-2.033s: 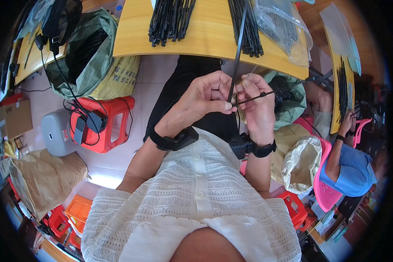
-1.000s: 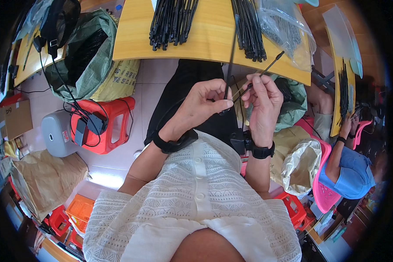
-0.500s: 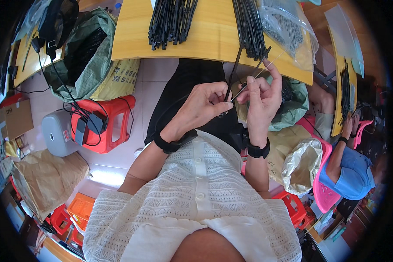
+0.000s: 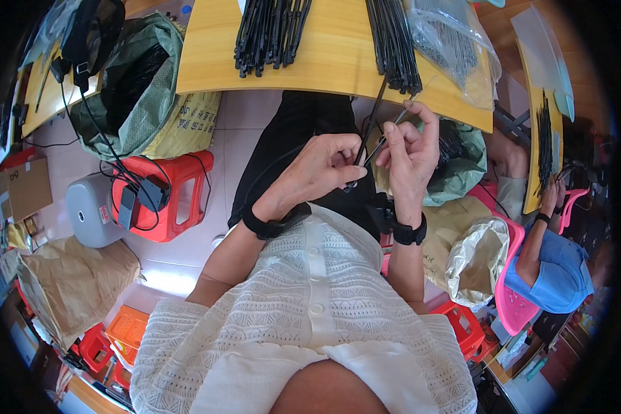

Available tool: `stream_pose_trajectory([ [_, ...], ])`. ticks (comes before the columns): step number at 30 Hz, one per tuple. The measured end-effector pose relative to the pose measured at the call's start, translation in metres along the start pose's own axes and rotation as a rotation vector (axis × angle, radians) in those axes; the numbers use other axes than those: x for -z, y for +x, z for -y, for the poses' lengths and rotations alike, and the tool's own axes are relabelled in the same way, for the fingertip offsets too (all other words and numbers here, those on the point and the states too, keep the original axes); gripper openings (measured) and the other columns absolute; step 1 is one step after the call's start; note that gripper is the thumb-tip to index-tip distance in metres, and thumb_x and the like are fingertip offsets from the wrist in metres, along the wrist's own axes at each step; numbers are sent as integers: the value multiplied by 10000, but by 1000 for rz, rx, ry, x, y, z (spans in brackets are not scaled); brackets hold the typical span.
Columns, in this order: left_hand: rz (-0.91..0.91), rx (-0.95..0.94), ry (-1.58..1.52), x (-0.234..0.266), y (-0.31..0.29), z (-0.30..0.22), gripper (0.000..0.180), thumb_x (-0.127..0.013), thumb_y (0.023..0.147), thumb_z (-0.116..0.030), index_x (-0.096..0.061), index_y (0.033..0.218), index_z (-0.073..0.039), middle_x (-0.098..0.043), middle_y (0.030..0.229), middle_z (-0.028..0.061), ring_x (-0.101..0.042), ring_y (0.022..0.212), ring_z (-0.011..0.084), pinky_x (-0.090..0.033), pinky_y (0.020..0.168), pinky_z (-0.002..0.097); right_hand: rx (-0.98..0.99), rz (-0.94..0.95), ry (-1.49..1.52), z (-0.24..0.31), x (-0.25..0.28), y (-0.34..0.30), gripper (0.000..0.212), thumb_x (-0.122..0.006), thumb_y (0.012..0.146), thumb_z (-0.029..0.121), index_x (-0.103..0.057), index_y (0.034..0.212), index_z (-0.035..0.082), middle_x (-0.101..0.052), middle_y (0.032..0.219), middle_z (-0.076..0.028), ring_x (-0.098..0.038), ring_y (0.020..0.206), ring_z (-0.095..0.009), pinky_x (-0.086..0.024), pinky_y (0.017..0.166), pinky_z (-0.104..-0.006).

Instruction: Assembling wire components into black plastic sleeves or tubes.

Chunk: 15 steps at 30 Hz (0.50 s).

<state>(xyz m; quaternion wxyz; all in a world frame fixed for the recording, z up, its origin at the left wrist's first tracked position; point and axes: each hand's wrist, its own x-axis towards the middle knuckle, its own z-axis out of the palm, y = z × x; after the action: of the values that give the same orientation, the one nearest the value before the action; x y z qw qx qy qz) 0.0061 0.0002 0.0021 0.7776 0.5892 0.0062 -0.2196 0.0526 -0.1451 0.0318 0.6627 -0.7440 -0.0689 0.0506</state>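
My left hand (image 4: 317, 165) is closed, thumb against fingers, on a long thin black strip (image 4: 374, 110) that slants up toward the table edge. Close beside it, my right hand (image 4: 412, 155) pinches a thin grey wire-like piece (image 4: 401, 116), its index finger bent over the upper end. Where the two pieces meet at my fingertips is too small to make out. Beyond my hands, a bundle of black strips (image 4: 393, 45) lies on the yellow table (image 4: 338, 58). Another bundle of black strips (image 4: 270, 34) lies to its left.
A clear plastic bag of thin grey pieces (image 4: 455, 52) sits at the table's right. Green woven sacks (image 4: 127, 124) stand beside the table. A red stool (image 4: 179, 200) with cables and a grey case (image 4: 93, 210) are at left. A person in blue (image 4: 552, 272) works at far right.
My right hand has shifted slightly left and down, and the upper end of the grey piece has dropped toward its index finger. My left hand stays nearly in place, still pinching the black strip.
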Motion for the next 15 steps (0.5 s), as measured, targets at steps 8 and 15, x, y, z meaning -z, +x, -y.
stream_pose_trajectory([
  [8,-119,-172,-209,-5,4,2,82,-575,783,29,-523,836,-8,-568,754,18,-548,661,76,-441,604,202,-15,30,58,-3,-6,-6,341,-560,836,6,-398,1136,12,-459,576,11,-422,448,-32,-347,397,-162],
  [15,-165,-183,-270,-6,4,3,109,-528,749,77,-511,817,-6,-545,731,11,-550,643,75,-456,598,202,-32,28,-5,-1,-10,-7,355,-552,824,-21,-438,1158,11,-433,550,26,-406,440,-22,-324,385,-164],
])
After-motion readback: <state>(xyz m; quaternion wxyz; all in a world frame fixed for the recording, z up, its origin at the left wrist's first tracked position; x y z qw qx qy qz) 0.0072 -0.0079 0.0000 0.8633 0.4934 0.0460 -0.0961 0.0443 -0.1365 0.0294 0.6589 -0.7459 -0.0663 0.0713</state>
